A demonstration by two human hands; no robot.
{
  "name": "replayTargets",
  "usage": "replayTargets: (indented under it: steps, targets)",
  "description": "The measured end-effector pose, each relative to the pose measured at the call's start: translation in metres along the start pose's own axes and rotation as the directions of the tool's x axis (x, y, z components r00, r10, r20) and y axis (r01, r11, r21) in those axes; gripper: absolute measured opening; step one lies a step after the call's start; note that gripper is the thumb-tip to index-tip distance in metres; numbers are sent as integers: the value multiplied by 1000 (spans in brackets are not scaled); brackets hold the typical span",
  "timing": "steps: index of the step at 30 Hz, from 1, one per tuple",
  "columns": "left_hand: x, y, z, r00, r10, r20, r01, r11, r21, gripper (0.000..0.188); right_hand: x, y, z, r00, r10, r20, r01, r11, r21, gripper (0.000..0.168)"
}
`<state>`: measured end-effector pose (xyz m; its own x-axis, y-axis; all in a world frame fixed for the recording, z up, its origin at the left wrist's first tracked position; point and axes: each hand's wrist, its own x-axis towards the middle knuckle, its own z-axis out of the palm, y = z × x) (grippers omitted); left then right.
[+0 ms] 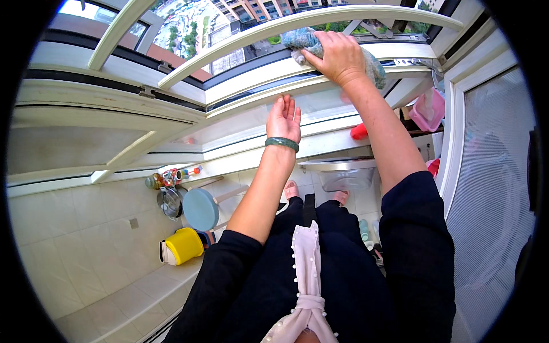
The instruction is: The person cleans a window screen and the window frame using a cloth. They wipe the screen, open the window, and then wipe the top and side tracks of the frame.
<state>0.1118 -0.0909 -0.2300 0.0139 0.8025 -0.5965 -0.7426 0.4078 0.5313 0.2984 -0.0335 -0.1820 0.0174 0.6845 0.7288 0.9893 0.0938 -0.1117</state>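
My right hand (343, 58) presses a blue and grey cloth (300, 39) against the white window frame (253, 83), close under the curved guard bar (240, 40). Part of the cloth hangs down behind my wrist. Lower and to the left, my left hand (284, 118) is palm up with nothing in it, its fingertips at the lower edge of the frame; whether they touch it I cannot tell. A dark green bangle (282, 143) circles my left wrist. At the right end of the frame sits a metal window stay (414, 62).
A clear basin (345, 178) stands near my feet. To the left are a round blue stool (200, 209), a lidded pot (170, 202), a yellow bin (184, 246) and several jars on the ledge. A pink plastic container (428, 110) and a textured glass door (493, 193) flank the right.
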Motion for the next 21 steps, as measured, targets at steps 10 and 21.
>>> replayTargets:
  steps: [10, 21]
  targets:
    - [1, 0, 6, 1000, -15, -12, 15, 1000, 18, 22, 0, 0, 0, 1000, -6, -24, 5, 1000, -7, 48]
    - [7, -1, 17, 996, -46, -81, 38, 995, -89, 9, 1, -2, -5, 999, 21, 40, -22, 1000, 14, 47]
